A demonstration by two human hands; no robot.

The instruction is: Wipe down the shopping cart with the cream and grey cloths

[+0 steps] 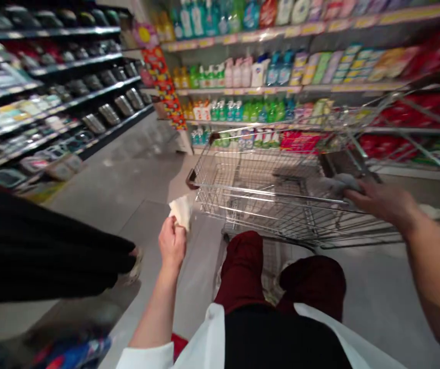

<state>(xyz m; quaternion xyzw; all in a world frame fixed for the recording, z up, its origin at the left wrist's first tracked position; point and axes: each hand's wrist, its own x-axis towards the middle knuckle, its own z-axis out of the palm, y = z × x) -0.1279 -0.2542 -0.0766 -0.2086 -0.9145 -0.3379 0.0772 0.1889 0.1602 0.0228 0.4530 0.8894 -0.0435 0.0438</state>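
Note:
My left hand point(172, 243) is closed on a small pale folded paper or cloth point(182, 209), held up just left of a wire shopping cart point(220, 182). My right hand point(383, 201) reaches forward over the cart's near rim, its fingers curled on a grey cloth-like thing point(343, 183) at the handle end. The cart's basket looks bare of goods. My dark red trousers point(243, 271) show below, right behind the cart.
Shelves of bottles and cleaning goods point(251, 72) run ahead and to the right, with red packs point(427, 118) further right. Dark shelves of trays and pans point(51, 97) line the left. A person in black clothing point(43, 251) stands close on my left. Grey tiled floor point(135, 169) runs between.

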